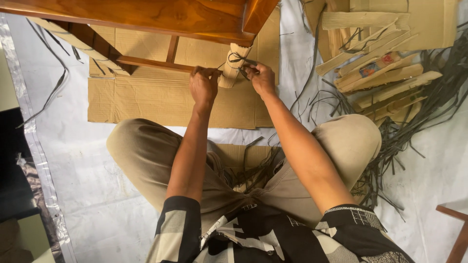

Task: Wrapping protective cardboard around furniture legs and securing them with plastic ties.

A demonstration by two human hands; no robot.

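White sheet (97,195) covers floor, flat cardboard (161,102) upper centre under wooden table (146,17). Table leg (234,65) w/ cardboard wrap, top centre. Left hand (204,85) closed, pinching strap end just left of leg. Right hand (261,78) pinching dark strap (239,59) knotted round leg. Cardboard strips (385,73) + loose straps (414,136) piled upper right.
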